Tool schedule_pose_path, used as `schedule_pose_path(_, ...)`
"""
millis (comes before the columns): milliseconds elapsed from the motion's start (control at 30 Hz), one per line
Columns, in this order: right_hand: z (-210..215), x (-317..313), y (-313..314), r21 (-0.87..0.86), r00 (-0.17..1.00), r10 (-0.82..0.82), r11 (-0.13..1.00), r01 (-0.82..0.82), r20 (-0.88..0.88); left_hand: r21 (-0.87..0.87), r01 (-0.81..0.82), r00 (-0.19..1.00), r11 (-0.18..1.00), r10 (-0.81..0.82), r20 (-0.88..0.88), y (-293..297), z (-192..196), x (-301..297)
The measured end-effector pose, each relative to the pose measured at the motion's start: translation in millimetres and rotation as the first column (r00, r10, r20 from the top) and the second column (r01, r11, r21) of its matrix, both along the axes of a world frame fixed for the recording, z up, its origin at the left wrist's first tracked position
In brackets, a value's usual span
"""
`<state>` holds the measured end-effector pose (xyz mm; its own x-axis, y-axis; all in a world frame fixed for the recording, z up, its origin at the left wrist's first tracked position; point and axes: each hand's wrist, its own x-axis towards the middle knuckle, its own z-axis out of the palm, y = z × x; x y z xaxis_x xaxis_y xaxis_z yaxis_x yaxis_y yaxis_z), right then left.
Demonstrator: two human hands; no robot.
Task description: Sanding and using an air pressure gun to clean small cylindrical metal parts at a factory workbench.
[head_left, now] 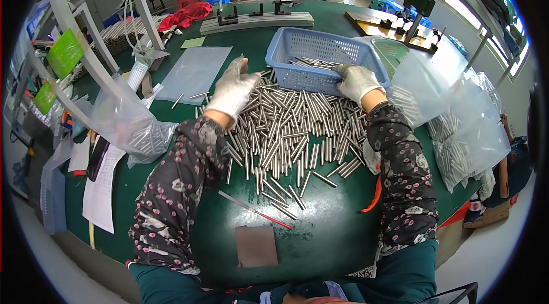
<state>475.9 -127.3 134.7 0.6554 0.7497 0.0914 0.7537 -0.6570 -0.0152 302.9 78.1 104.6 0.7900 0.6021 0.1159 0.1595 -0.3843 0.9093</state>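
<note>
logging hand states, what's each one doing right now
Left hand: by the metal rods, grip cannot be told.
Right hand: on the blue basket, grip cannot be told.

no readable text, white sheet [102, 196], marks too small

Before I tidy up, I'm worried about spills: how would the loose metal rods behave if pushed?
The metal rods look round and smooth, so they would probably roll. Their straight, shiny bodies suggest stiff metal. Heaped at crossing angles, they may slide apart.
</note>
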Motion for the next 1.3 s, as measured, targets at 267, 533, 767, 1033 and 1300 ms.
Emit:
schedule_pose_path(267, -19, -5, -7, 0.136, 0.957, 0.119, 0.978, -0.160, 0.265, -0.372, 0.036, 0.998, 0.928, -0.052, -0.033, 21, -19, 86)
schedule_pose_path(533, -33, -22, -24, 0.188, 0.943, 0.239, 0.940, -0.284, 0.231, -0.341, -0.005, 0.992, 0.940, 0.048, 0.118, 5, -55, 74)
schedule_pose_path(767, 12, 31, -39, 0.427, 0.976, -0.070, 0.891, 0.155, -0.207, -0.392, 0.078, 0.961, 0.917, 0.035, 0.275, -19, -46, 47)
schedule_pose_path(1033, 10, 15, 3, -0.162, 0.879, -0.477, 0.868, 0.470, -0.006, -0.442, 0.096, 0.962, 0.892, 0.031, 0.272, -28, -34, 40)
schedule_pose_path(1300, -11, 5, 35, -0.115, 0.770, -0.612, 0.791, 0.601, -0.182, -0.403, 0.100, 0.964, 0.910, 0.011, 0.264, -19, -42, 40)
